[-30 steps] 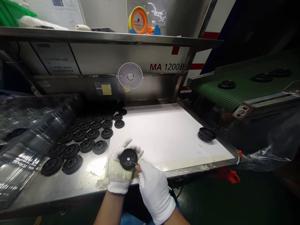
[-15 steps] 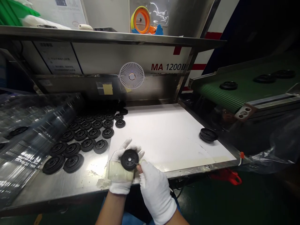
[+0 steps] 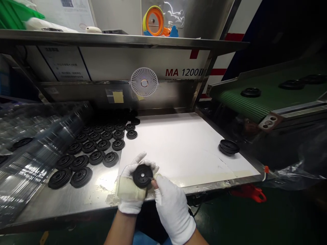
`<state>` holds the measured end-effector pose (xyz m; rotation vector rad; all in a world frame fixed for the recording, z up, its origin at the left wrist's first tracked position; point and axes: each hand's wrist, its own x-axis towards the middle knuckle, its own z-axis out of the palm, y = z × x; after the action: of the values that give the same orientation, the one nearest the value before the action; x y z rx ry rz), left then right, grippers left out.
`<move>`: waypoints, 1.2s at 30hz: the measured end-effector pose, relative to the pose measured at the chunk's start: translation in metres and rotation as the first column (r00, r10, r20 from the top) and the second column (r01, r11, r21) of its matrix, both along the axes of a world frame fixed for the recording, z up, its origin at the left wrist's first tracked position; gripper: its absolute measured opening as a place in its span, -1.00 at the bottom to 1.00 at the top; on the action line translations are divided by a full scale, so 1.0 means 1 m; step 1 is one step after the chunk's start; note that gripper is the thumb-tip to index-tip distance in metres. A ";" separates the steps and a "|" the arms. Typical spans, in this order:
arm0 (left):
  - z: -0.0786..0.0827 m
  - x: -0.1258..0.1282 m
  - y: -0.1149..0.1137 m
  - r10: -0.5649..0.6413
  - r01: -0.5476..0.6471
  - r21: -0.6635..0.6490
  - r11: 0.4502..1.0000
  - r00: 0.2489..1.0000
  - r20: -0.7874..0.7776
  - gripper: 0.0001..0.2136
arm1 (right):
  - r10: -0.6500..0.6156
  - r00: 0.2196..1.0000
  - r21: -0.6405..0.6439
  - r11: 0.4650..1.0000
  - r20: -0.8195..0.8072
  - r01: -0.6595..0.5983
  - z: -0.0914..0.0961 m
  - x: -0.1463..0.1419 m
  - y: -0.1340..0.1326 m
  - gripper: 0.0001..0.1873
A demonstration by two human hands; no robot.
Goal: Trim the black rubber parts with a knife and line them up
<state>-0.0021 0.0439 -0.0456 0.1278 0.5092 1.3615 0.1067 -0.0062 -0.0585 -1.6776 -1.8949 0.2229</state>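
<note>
My left hand [image 3: 131, 192], in a white glove with tape round the palm, holds a round black disc part [image 3: 142, 175] face up over the front edge of the steel bench. My right hand [image 3: 173, 211], also gloved, is pinched on a thin tool whose tip touches the right rim of that disc. Several identical black discs [image 3: 95, 147] lie in rows on the steel to the left. A small stack of black discs [image 3: 229, 147] sits at the right edge of the white sheet [image 3: 184, 146].
Clear plastic trays [image 3: 30, 146] lie at the far left. A green conveyor [image 3: 258, 98] with black discs on it runs at the right. A small white fan [image 3: 144, 82] stands at the back wall; a shelf [image 3: 114, 39] above holds a tape dispenser.
The hands and the held disc stay nearly in place; the view has shifted slightly, and the right hand's pinch sits a touch lower on the disc's rim.
</note>
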 end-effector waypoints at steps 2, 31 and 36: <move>0.000 0.001 0.001 0.041 -0.041 -0.008 0.999 0.999 0.006 -0.76 | -0.015 1.000 0.000 1.000 0.007 0.015 0.000 0.000 -0.001 -0.75; -0.006 0.011 0.000 0.255 -0.251 0.055 0.966 0.964 -0.079 -0.86 | 0.002 0.998 -0.021 1.000 -0.056 -0.003 -0.010 -0.011 -0.011 -0.77; -0.010 0.010 0.002 0.270 -0.266 0.068 0.962 0.961 -0.064 -0.86 | 0.026 0.997 -0.029 0.999 -0.076 -0.028 -0.012 -0.010 -0.010 -0.78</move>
<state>0.0083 0.0456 -0.0553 0.1613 0.5627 1.6423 0.0964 -0.0167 -0.0709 -1.6411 -1.8679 0.3224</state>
